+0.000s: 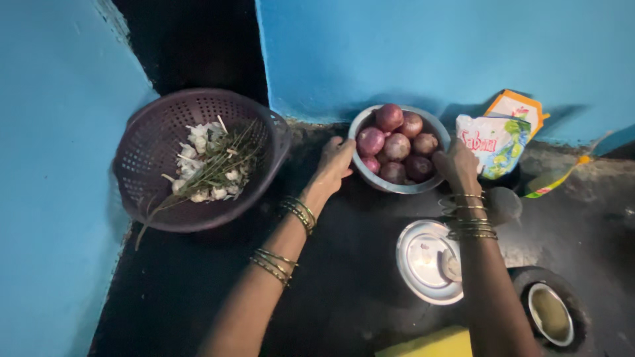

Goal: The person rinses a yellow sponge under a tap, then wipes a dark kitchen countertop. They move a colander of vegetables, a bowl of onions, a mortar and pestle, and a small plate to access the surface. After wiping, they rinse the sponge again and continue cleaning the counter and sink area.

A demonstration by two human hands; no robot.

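A steel bowl [370, 177] piled with several red onions [395, 146] stands on the dark counter against the blue wall. My left hand [335, 162] grips the bowl's left rim, fingers curled over the edge. My right hand [455, 165] holds the right rim. Gold bangles ring both wrists and the left forearm. The bowl sits between both hands, upright.
A purple perforated basket [152, 139] with garlic bulbs and green stems leans in the left corner. A steel lid [423, 261] lies near my right forearm. Printed packets [496, 139] lie at the right of the bowl. A small round container [550, 314] and a yellow thing [430, 344] sit at the bottom right.
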